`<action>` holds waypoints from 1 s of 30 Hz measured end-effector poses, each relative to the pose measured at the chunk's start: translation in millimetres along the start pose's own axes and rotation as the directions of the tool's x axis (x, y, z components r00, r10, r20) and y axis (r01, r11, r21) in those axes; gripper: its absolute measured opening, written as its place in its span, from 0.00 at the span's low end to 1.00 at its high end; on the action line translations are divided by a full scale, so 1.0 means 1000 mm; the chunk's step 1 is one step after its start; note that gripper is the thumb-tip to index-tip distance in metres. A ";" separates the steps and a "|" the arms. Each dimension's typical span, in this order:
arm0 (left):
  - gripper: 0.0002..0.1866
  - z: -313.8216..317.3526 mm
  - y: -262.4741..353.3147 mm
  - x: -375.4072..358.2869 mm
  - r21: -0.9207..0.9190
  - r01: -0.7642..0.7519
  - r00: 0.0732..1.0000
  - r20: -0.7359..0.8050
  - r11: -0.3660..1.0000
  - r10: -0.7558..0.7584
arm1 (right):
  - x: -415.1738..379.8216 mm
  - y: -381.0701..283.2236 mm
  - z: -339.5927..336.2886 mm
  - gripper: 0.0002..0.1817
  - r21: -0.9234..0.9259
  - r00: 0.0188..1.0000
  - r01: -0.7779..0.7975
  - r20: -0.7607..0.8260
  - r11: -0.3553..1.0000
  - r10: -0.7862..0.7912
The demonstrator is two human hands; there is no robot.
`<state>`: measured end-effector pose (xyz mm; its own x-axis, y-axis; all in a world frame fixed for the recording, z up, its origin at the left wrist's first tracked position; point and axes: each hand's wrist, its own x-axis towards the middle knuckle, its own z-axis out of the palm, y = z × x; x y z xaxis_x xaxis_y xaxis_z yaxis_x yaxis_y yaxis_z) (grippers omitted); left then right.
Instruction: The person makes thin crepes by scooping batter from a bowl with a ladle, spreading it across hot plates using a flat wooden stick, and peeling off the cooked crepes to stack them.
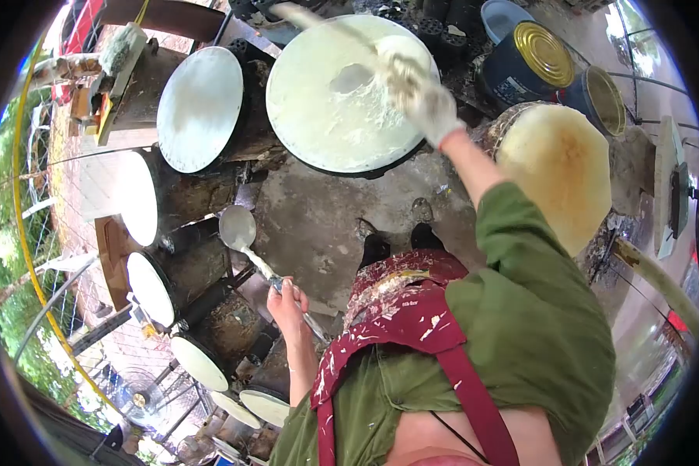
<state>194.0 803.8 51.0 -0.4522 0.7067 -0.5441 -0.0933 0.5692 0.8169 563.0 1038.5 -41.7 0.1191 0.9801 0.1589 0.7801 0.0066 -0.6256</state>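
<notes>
Head view, nearest — the left hand (289, 299) has its fingers closed round the handle of a metal ladle (238, 228), bowl pointing far-left. Farther off, the gloved right hand (427, 105) grips a spreader (400, 54) — resting on the batter-coated round griddle (318, 124), far centre.

No text, label, brand or number can be read anywhere; the tiny mark on the apron (400, 311) is illegible
</notes>
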 end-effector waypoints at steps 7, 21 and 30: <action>0.07 0.039 0.024 0.002 -0.005 -0.058 0.993 0.099 0.998 0.058 | -0.123 0.020 -0.010 0.17 0.755 0.741 -0.562 0.276 0.339 0.612; 0.06 0.070 0.044 0.028 0.069 -0.133 0.959 0.262 0.989 0.111 | -0.110 0.010 -0.060 0.16 0.487 0.503 -0.857 0.718 0.168 0.481; 0.09 0.232 0.126 0.219 0.029 -0.271 0.656 0.737 0.962 0.163 | -0.115 -0.002 -0.044 0.18 0.331 0.563 -0.821 0.610 0.466 0.558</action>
<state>289.0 1127.6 -10.0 0.3418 0.8659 -0.3651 0.0586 0.3682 0.9279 574.4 917.4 -25.3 0.1275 0.6763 -0.7255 0.0624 -0.7355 -0.6746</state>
